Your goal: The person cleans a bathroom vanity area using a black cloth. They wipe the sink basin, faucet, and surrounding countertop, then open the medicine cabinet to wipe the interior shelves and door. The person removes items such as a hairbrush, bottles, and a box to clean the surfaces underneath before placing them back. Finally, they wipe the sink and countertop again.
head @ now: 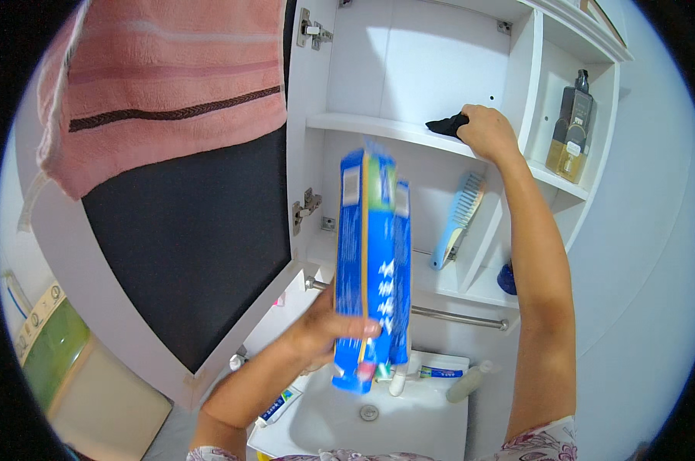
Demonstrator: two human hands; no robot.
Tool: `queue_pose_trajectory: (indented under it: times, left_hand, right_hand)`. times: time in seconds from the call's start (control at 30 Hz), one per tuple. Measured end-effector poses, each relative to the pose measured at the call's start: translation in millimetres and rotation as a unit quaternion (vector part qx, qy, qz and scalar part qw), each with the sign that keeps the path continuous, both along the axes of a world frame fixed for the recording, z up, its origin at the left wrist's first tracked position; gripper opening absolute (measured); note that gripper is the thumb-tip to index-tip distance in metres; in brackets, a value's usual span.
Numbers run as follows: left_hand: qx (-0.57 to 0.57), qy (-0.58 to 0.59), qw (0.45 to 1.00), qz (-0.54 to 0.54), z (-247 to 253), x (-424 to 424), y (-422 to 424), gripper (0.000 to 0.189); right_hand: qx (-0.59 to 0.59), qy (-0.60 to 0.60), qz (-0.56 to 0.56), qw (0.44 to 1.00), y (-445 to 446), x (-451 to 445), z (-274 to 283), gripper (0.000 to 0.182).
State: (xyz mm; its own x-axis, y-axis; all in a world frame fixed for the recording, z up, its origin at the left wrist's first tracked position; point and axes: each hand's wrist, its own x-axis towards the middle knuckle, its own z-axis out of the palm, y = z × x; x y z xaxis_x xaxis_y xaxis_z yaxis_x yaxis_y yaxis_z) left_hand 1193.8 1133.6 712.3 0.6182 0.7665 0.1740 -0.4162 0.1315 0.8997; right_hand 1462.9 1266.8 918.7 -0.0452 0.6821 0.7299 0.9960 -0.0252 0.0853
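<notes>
My left hand (330,331) grips blue toothpaste boxes (376,253), held upright above the sink; they look like two side by side, slightly blurred, and bear white writing. Up at the middle shelf (382,128) of the wall cabinet, my right hand (488,129) has its fingers closed on a black cloth (448,125). The cloth lies bunched against the shelf's surface. Below that shelf a light blue comb (457,222) leans against the cabinet's back wall.
The mirror cabinet door (209,248) hangs open at left, draped with a pink towel (174,86). Bottles (571,135) stand on the right side shelf. Beneath the cabinet run a metal rail (457,316) and a white sink (428,420) with toothpaste tubes (278,406) and a pale bottle (468,383).
</notes>
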Motion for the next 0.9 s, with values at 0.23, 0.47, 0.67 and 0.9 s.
queue_pose_trajectory:
  times: [0.23, 0.47, 0.67, 0.9]
  left_hand:
    - [0.135, -0.081, 0.987, 0.037, 94, 19, 42, 0.090]
    - [0.204, -0.035, 0.967, 0.151, 190, 42, 115, 0.088]
    - [0.257, 0.027, 0.928, 0.268, 227, 45, 171, 0.088]
    - [0.260, 0.023, 0.916, 0.304, 209, 31, 215, 0.085]
  right_hand:
    - [0.000, 0.019, 0.000, 1.000, -4, -4, -1, 0.028]
    - [0.010, 0.029, 0.025, 0.999, -8, -2, -2, 0.026]
    - [0.022, 0.038, 0.034, 0.998, -7, -1, -4, 0.025]
    - [0.015, 0.034, 0.017, 0.999, -10, -4, -2, 0.026]
